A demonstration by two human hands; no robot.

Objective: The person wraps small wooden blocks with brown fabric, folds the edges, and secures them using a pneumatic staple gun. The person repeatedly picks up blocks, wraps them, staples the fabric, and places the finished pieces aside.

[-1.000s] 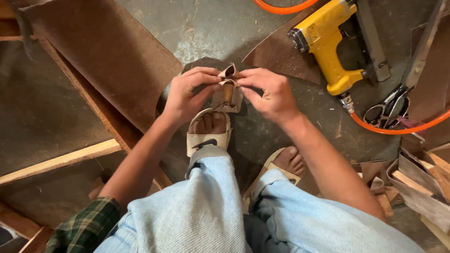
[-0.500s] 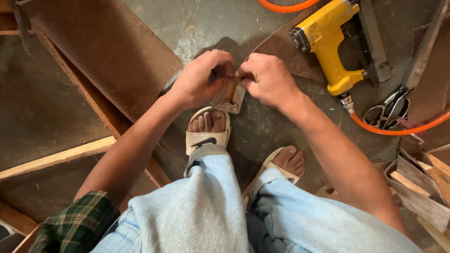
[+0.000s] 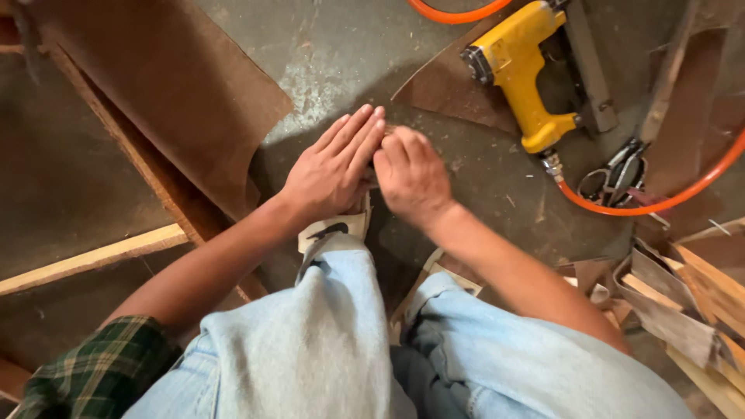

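A large brown leather sheet [image 3: 147, 101] lies on the concrete floor [image 3: 326, 54] beside a wooden slat [image 3: 93, 257]. A yellow pneumatic nail gun [image 3: 528, 74] with orange hose [image 3: 660, 200] lies near scissors [image 3: 617, 174]. The left hand [image 3: 334, 167], fingers flat, and right hand [image 3: 411, 177], knuckles curled, press together over a small piece, hidden beneath them; whether either grips it cannot be told.
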